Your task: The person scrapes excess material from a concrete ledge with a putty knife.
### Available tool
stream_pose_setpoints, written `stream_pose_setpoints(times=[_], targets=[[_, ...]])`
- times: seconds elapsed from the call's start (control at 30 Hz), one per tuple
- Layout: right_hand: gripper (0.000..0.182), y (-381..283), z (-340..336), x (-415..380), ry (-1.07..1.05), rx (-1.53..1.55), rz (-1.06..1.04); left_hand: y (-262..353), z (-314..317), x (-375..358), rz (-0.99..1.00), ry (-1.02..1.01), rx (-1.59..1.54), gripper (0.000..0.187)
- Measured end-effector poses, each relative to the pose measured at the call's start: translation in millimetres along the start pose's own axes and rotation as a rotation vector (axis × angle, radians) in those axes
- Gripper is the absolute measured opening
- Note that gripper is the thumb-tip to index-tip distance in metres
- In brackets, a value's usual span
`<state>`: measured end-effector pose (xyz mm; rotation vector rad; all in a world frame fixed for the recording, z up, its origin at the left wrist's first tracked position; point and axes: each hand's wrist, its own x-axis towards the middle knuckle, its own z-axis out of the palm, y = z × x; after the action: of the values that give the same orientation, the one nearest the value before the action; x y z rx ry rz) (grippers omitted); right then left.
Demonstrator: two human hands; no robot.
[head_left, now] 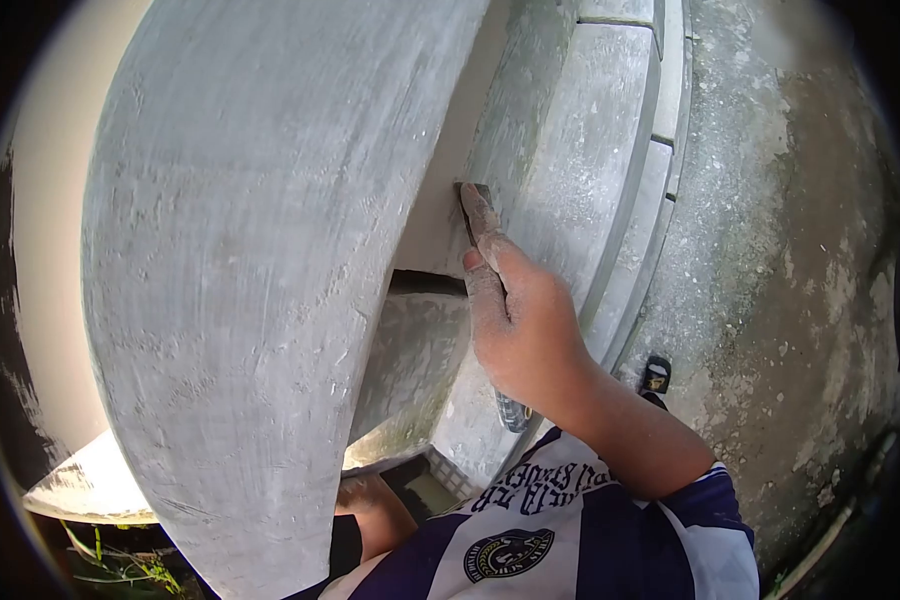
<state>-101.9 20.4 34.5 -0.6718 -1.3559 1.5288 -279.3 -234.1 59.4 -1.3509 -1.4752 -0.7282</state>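
Note:
My right hand, coated in pale dust, is closed around a thin, flat, dark-edged tool. The index finger lies stretched along the tool, and the thumb is bent against its near side. The tool's edge meets the narrow, smooth recessed face beside the large curved grey slab. Most of the tool is hidden by the fingers, so I cannot tell its exact kind. Below the wrist, a grey patterned rounded end sticks out. My left hand is out of view.
Curved grey cement steps with gaps between sections run along the right. Beyond them lies a rough, stained concrete floor. A foot in a black sandal is on it. A dark gap opens under the recessed face. Green plants grow lower left.

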Motion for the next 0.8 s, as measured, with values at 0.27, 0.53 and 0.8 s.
stream_pose_setpoints(times=[0.27,0.53,0.8], targets=[[0.018,-3.0,-8.2,11.6,-0.035,-0.035,0.031,0.3,2.6,0.6,-0.014,0.009,-0.005,0.060],[0.027,-2.2,-16.0,36.7,0.022,-0.052,0.107,2.3,1.7,0.9,-0.026,0.021,-0.004,0.062],[0.028,3.3,-12.0,17.0,0.018,-0.076,-0.026,3.1,5.7,0.9,-0.038,0.027,-0.007,0.064]])
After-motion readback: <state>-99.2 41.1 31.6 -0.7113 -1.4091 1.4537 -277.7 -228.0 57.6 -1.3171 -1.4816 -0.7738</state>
